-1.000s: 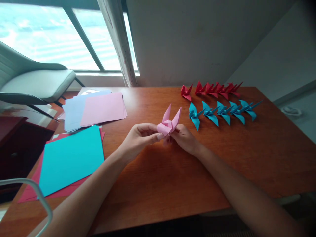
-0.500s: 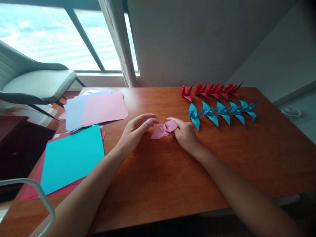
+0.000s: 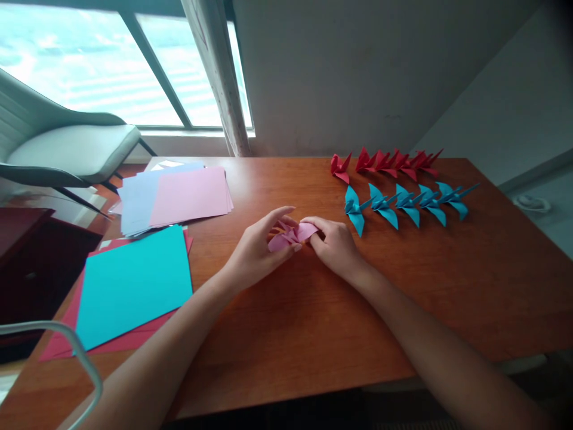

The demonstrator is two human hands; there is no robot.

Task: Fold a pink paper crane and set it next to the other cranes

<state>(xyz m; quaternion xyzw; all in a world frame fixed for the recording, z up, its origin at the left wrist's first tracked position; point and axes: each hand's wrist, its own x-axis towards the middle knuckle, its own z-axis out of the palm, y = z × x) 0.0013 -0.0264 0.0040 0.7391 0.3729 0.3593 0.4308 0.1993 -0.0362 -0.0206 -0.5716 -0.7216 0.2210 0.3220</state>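
Note:
A pink paper crane is held just above the middle of the wooden table, its wings spread to left and right. My right hand pinches the right wing between thumb and fingers. Around the left wing and body curls my left hand, thumb on the near side and fingers on the far side. Part of the crane is hidden by the left thumb and fingers. To the right stand a row of blue paper cranes and, behind them, a row of red paper cranes.
At the left of the table lie turquoise sheets over red sheets. Behind them are pink sheets and pale blue sheets. A white cable curves at lower left. A chair stands by the window.
My left hand has moved right and closed around the pink crane's left side, its thumb now in front. The crane has shifted slightly left and turned a little. My right hand keeps its pinch.

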